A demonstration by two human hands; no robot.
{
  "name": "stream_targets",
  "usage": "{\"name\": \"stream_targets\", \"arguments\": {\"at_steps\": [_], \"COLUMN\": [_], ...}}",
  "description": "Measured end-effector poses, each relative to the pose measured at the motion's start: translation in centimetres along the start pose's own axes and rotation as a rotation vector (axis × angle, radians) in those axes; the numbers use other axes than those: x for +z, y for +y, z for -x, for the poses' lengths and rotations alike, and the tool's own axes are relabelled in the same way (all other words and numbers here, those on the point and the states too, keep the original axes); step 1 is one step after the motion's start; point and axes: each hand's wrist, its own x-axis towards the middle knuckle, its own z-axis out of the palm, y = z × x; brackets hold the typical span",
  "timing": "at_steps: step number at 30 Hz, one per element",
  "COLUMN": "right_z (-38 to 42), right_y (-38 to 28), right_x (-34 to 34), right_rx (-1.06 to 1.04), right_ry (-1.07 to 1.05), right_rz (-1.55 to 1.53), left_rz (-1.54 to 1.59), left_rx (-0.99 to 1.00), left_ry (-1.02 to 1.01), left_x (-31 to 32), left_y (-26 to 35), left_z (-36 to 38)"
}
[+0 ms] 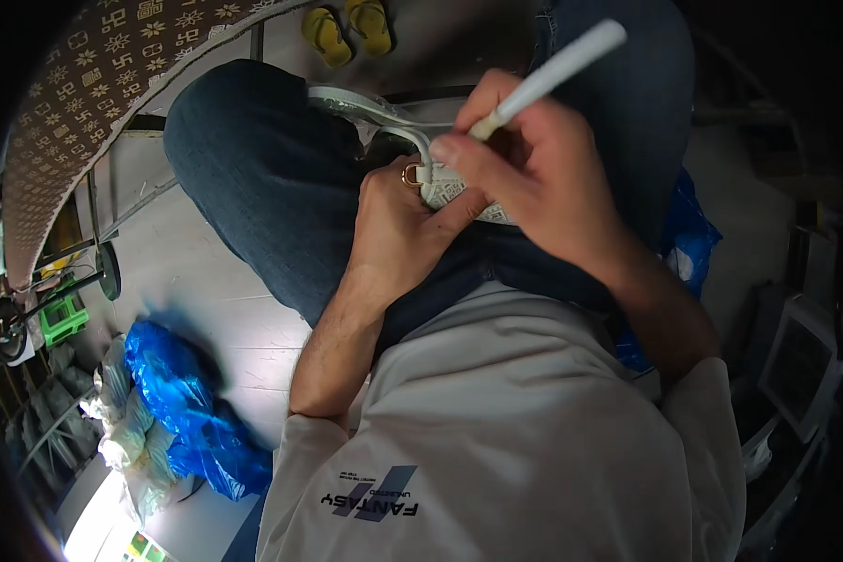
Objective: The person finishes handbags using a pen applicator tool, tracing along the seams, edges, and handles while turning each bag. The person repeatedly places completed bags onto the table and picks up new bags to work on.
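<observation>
I sit with a small white patterned bag (445,190) resting on my lap, between my jeans-clad knees. My left hand (398,234) grips the bag near a gold ring fitting (410,175), where a white strap (375,114) attaches. My right hand (525,178) holds a white pen-like tool (553,75) like a pencil, its tip down at the bag's top edge beside the strap. Most of the bag is hidden under both hands.
Blue plastic bags (192,403) and pale bundles lie on the floor at lower left. A brown patterned sheet (94,84) covers a table at upper left. Yellow sandals (351,28) sit on the floor ahead. More blue plastic (688,234) lies to my right.
</observation>
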Motion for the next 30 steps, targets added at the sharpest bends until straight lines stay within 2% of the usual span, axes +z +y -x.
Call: {"name": "stream_targets", "arguments": {"at_steps": [1, 3, 4, 6, 8, 9, 11, 12, 14, 16, 18, 20, 21, 22, 24, 30], "right_z": [-0.2, -0.7, -0.7, -0.2, 0.4, 0.5, 0.2, -0.1, -0.4, -0.3, -0.1, 0.4, 0.5, 0.2, -0.5, 0.3], "right_y": [-0.1, 0.0, 0.1, 0.5, 1.0, 0.9, 0.2, 0.3, -0.4, -0.5, 0.0, 0.5, 0.7, 0.6, -0.9, -0.2], "right_x": [-0.5, -1.3, -1.2, -0.4, 0.5, 0.6, 0.0, -0.2, -0.6, -0.8, 0.0, 1.2, 0.9, 0.5, -0.8, -0.6], "right_rx": [0.005, 0.242, 0.243, -0.055, -0.450, -0.407, 0.005, 0.114, 0.182, 0.254, -0.252, -0.469, -0.350, -0.155, 0.206, 0.135], "right_ry": [0.000, -0.140, -0.138, -0.013, 0.070, 0.071, -0.012, -0.018, -0.043, -0.065, 0.048, 0.144, 0.080, 0.046, -0.036, -0.083], "right_rz": [-0.004, -0.375, -0.373, 0.011, 0.414, 0.377, -0.008, -0.193, -0.255, -0.306, 0.254, 0.420, 0.347, 0.116, -0.268, -0.213], "left_rz": [0.047, 0.090, 0.071, 0.056, -0.186, -0.187, 0.028, 0.028, 0.128, 0.077, 0.025, -0.186, -0.143, -0.139, 0.064, 0.108], "left_rx": [0.001, 0.007, 0.009, 0.006, 0.126, 0.129, -0.072, -0.076, -0.044, -0.038, -0.039, 0.062, 0.060, 0.061, -0.010, -0.037], "left_ry": [0.009, 0.015, 0.008, -0.003, 0.005, 0.003, -0.010, -0.006, -0.013, -0.011, -0.006, -0.026, 0.003, 0.009, 0.002, -0.019], "left_x": [0.3, 0.3, 0.3, 0.2, -0.2, -0.2, 0.0, 0.1, 0.3, 0.3, 0.0, -0.6, -0.3, 0.0, 0.2, 0.1], "left_y": [0.4, 0.7, 0.7, 0.2, -0.6, -0.4, 0.5, 0.7, 0.8, 0.7, 0.1, -0.5, -0.4, -0.1, 0.8, 1.1], "left_z": [0.0, 0.0, -0.1, 0.0, -0.1, 0.0, 0.1, 0.2, 0.0, 0.0, 0.1, 0.1, 0.0, -0.1, -0.1, -0.3]}}
